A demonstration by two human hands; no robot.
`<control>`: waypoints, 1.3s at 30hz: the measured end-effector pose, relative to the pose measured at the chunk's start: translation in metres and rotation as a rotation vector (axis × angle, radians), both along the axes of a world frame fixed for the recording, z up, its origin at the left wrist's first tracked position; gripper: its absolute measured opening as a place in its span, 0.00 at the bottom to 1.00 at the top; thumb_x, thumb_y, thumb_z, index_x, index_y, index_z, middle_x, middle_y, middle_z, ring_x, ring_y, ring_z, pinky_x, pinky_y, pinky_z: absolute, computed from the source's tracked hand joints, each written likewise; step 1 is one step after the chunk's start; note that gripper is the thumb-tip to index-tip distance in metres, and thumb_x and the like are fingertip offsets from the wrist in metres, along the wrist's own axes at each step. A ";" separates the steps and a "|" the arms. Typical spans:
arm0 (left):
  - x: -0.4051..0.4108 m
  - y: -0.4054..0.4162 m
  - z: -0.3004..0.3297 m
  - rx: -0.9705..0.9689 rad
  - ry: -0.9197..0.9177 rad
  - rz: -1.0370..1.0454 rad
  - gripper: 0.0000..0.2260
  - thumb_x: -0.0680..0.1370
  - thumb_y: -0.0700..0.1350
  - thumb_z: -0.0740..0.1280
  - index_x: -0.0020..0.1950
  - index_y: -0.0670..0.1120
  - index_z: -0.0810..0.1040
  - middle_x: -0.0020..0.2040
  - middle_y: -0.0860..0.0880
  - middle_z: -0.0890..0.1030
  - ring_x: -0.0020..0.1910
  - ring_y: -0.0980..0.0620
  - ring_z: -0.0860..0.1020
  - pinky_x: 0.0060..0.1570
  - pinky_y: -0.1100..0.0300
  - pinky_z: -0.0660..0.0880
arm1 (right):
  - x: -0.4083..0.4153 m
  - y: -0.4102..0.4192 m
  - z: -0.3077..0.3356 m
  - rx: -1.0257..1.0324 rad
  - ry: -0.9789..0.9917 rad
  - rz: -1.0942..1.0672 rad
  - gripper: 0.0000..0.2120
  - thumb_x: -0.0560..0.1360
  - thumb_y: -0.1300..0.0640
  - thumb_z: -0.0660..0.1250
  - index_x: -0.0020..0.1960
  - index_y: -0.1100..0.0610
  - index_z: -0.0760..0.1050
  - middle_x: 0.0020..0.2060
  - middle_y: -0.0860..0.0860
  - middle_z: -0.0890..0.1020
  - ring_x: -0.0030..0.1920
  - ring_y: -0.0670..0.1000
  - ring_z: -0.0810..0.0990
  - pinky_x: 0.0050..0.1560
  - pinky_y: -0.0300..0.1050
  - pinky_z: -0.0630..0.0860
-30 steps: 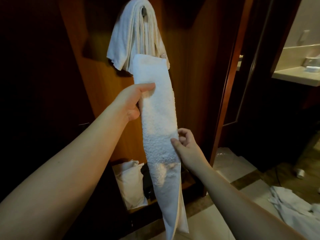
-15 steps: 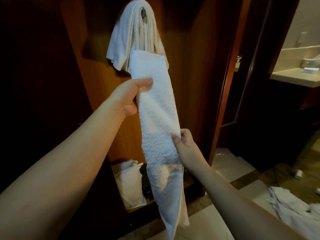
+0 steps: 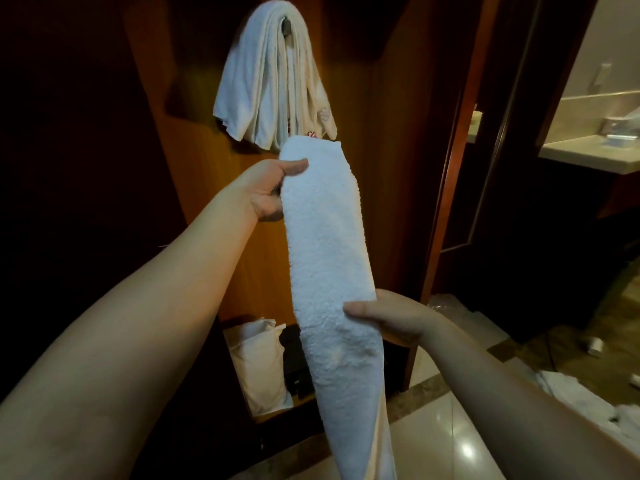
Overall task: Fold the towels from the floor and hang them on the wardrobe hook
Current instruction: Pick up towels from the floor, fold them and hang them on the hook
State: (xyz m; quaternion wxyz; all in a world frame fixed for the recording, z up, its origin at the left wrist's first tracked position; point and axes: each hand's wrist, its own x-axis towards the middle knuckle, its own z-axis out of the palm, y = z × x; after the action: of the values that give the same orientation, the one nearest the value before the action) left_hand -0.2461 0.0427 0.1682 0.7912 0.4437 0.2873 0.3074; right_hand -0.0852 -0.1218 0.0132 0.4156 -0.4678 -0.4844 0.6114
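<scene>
A long white towel (image 3: pixel 325 244), folded into a narrow strip, hangs in front of me. My left hand (image 3: pixel 266 188) pinches its upper left edge, thumb on the front. My right hand (image 3: pixel 391 317) grips its right edge lower down, thumb across the front. The towel's tail drops past the bottom of the view. Above, several folded towels (image 3: pixel 273 81) drape over the dark wardrobe hook (image 3: pixel 286 25) on the wooden wardrobe panel (image 3: pixel 374 98).
A white bag (image 3: pixel 258 368) sits on the wardrobe's low shelf beside a dark object. More white towels (image 3: pixel 588 403) lie on the glossy tiled floor at the right. A door frame (image 3: pixel 460 133) and a bathroom counter (image 3: pixel 595 154) stand to the right.
The towel's top has dropped below the hung towels. My right hand has gone from touching the right edge to gripping it lower down.
</scene>
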 end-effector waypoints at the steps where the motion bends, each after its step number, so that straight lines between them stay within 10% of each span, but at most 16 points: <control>1: 0.003 0.001 0.000 -0.016 -0.009 -0.007 0.21 0.80 0.37 0.66 0.73 0.41 0.68 0.62 0.34 0.80 0.61 0.35 0.80 0.63 0.38 0.75 | 0.001 -0.002 -0.003 -0.013 0.062 0.011 0.38 0.58 0.45 0.84 0.62 0.58 0.77 0.57 0.53 0.85 0.59 0.54 0.83 0.55 0.45 0.80; 10: 0.027 0.023 -0.019 -0.023 0.093 0.008 0.18 0.79 0.35 0.67 0.67 0.41 0.68 0.58 0.33 0.82 0.55 0.33 0.82 0.54 0.35 0.79 | -0.002 -0.020 -0.020 -0.172 0.097 0.187 0.42 0.56 0.47 0.87 0.65 0.58 0.75 0.61 0.57 0.81 0.65 0.59 0.78 0.72 0.63 0.68; 16: 0.039 0.035 -0.066 0.031 0.276 0.036 0.17 0.85 0.48 0.59 0.67 0.38 0.74 0.49 0.39 0.86 0.45 0.42 0.86 0.41 0.49 0.84 | -0.008 -0.019 0.010 -0.110 0.097 0.144 0.43 0.56 0.38 0.84 0.64 0.58 0.76 0.57 0.53 0.85 0.61 0.54 0.82 0.58 0.48 0.80; 23: 0.026 0.023 -0.135 -0.167 0.302 -0.088 0.29 0.81 0.60 0.62 0.75 0.42 0.68 0.64 0.37 0.79 0.53 0.36 0.82 0.43 0.43 0.80 | 0.002 0.008 0.037 0.012 0.157 -0.138 0.28 0.73 0.43 0.73 0.67 0.57 0.75 0.59 0.56 0.84 0.60 0.56 0.83 0.54 0.48 0.82; 27: 0.022 0.007 -0.147 0.129 0.310 0.087 0.28 0.82 0.64 0.56 0.69 0.43 0.75 0.62 0.40 0.81 0.63 0.38 0.78 0.65 0.42 0.73 | 0.012 0.024 0.043 0.051 0.260 -0.352 0.23 0.77 0.45 0.68 0.67 0.58 0.76 0.59 0.56 0.84 0.60 0.55 0.83 0.52 0.48 0.82; 32: -0.002 -0.058 -0.155 0.732 0.359 0.452 0.22 0.74 0.70 0.58 0.61 0.59 0.71 0.58 0.60 0.76 0.58 0.61 0.75 0.59 0.57 0.75 | 0.015 0.036 0.061 0.119 0.242 -0.538 0.20 0.80 0.43 0.66 0.64 0.57 0.77 0.56 0.53 0.86 0.57 0.52 0.85 0.58 0.49 0.81; 39: 0.023 -0.094 -0.166 1.033 0.538 0.340 0.31 0.78 0.58 0.68 0.76 0.57 0.57 0.75 0.56 0.63 0.73 0.56 0.65 0.66 0.54 0.73 | -0.008 0.055 0.091 0.165 0.158 -0.643 0.37 0.78 0.37 0.63 0.78 0.57 0.57 0.73 0.56 0.72 0.73 0.59 0.69 0.74 0.63 0.64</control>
State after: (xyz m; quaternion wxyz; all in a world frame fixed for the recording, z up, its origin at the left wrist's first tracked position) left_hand -0.2230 -0.0512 0.0018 0.3132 0.7804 0.3577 0.4062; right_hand -0.0927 -0.0665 0.1043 0.6600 -0.5125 -0.3261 0.4421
